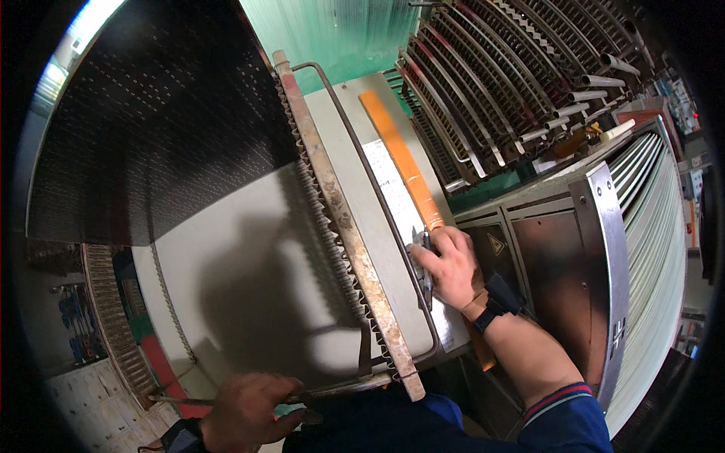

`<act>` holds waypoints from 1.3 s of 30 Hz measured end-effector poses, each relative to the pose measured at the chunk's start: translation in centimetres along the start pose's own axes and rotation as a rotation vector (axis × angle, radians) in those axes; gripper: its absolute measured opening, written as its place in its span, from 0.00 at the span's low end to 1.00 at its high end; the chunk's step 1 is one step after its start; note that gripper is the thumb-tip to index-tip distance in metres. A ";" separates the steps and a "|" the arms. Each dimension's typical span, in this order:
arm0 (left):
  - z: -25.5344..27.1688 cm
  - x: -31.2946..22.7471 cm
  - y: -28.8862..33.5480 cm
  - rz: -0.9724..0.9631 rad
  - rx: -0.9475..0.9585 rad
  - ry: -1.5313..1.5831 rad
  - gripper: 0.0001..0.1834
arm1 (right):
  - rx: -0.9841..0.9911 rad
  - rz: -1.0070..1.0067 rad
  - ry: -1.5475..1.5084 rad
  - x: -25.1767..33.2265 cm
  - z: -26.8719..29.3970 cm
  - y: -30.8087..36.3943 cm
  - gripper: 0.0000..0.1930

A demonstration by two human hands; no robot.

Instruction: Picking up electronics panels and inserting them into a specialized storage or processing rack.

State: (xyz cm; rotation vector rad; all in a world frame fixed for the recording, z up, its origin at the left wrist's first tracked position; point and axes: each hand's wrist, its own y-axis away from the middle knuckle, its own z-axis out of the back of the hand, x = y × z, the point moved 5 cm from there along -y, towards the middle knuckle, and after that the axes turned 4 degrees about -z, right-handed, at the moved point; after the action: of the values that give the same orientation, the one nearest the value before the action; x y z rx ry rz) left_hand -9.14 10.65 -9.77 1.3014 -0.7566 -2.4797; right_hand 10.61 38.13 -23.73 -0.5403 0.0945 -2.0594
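Fingers (453, 243) over flat orange strip (396, 155)

Orange strip (400, 155); black panel (166, 113), pale-speckled; navy sleeve (566, 428), red-striped cuff (557, 400).

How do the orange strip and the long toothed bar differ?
Colour: the orange strip is bright orange; the toothed bar is pale and stained. Edge: the strip has no teeth, while the bar carries a row along its left side. Contact: the right hand overlaps the strip in this view; no hand covers the bar. Both are long and narrow.
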 end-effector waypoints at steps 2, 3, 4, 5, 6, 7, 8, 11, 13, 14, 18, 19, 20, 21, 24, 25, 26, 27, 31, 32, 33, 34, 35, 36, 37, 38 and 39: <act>0.2 -0.4 1.0 -0.209 -0.229 -0.044 0.21 | 0.015 -0.001 -0.011 0.6 0.7 -0.4 0.20; 0.4 -0.4 0.8 -0.201 -0.228 -0.041 0.21 | 0.017 -0.008 -0.014 0.7 0.6 -0.5 0.20; 0.5 -0.3 0.3 -0.158 -0.145 -0.118 0.21 | 0.024 -0.006 -0.022 0.6 0.2 -0.4 0.20; 0.6 -0.2 0.0 -0.114 -0.062 -0.193 0.20 | 0.018 -0.008 -0.021 0.5 -0.2 -0.3 0.20; 0.8 -0.4 0.0 -0.111 -0.067 -0.190 0.20 | 0.006 -0.008 -0.014 0.5 -0.1 -0.3 0.20; 1.0 -0.7 0.1 -0.145 -0.105 -0.213 0.20 | 0.002 -0.001 -0.005 0.5 0.0 -0.2 0.20; 1.2 -1.1 0.2 -0.177 -0.141 -0.236 0.20 | 0.005 0.005 -0.008 0.5 0.0 -0.1 0.20; 1.5 -1.3 -0.1 -0.157 -0.113 -0.241 0.20 | 0.018 0.008 0.030 0.5 0.0 -0.1 0.19; 1.4 -0.5 0.0 -0.140 -0.053 -0.211 0.21 | 0.027 -0.003 0.025 0.3 -0.3 0.0 0.18; 1.0 -0.1 0.1 -0.121 0.008 -0.185 0.23 | 0.034 -0.015 0.017 0.1 -0.3 0.2 0.17; 0.9 -0.6 0.5 -0.198 -0.117 -0.139 0.24 | 0.050 -0.023 0.022 0.5 0.1 -0.5 0.18; 0.8 -0.5 0.6 -0.168 -0.114 -0.164 0.24 | 0.037 -0.023 0.023 0.3 -0.2 -0.3 0.18; 0.8 -0.6 0.6 -0.137 -0.112 -0.189 0.25 | 0.024 -0.023 0.024 0.2 -0.2 -0.2 0.19; 1.0 -1.1 0.6 -0.141 -0.110 -0.192 0.25 | 0.045 -0.021 0.015 0.3 -0.3 -0.3 0.20; 1.6 -1.9 0.6 -0.102 -0.138 -0.144 0.24 | 0.080 -0.029 0.022 0.4 -0.2 -0.5 0.21; 1.6 -1.7 0.5 -0.124 -0.129 -0.095 0.24 | 0.060 -0.029 0.028 0.3 -0.2 -0.3 0.21; 1.7 -1.5 0.5 -0.145 -0.121 -0.047 0.23 | 0.058 -0.030 0.028 0.3 -0.1 -0.3 0.21; 1.9 -1.3 0.4 -0.144 -0.123 -0.050 0.23 | 0.061 -0.024 0.027 0.3 0.0 -0.4 0.21; 3.7 -0.2 -0.9 -0.228 0.005 0.078 0.27 | 0.105 -0.022 0.023 0.4 -0.2 -0.4 0.22; 4.7 -0.3 -1.5 -0.336 0.024 -0.028 0.30 | 0.126 -0.025 0.029 0.3 -0.3 -0.3 0.23; 6.5 0.0 -2.3 -0.330 0.010 -0.109 0.33 | 0.126 -0.034 0.042 0.0 -0.2 -0.1 0.23; 8.4 0.1 -2.6 -0.309 -0.014 -0.194 0.35 | 0.130 -0.032 0.039 -0.1 -0.3 -0.1 0.23; 10.1 0.3 -2.7 -0.328 -0.138 -0.411 0.35 | 0.133 -0.031 0.037 -0.1 -0.3 0.0 0.23; 11.7 0.3 -2.6 -0.339 -0.265 -0.628 0.35 | 0.130 -0.027 0.036 0.1 -0.2 -0.1 0.23; 13.6 0.7 -2.7 -0.341 -0.358 -0.580 0.34 | 0.146 -0.029 0.023 0.4 -0.2 -0.4 0.23; 15.3 0.7 -2.9 -0.345 -0.451 -0.533 0.32 | 0.161 -0.032 0.010 0.6 -0.3 -0.6 0.23; 16.5 -0.1 -3.2 -0.337 -0.459 -0.540 0.32 | 0.155 -0.022 0.005 0.8 -0.5 -0.8 0.23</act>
State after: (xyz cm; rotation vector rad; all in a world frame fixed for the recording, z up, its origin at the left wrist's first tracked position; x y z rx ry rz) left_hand -22.55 18.84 -3.68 0.6393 -0.0241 -3.0695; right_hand 9.43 37.82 -23.65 -0.4420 -0.0684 -2.0691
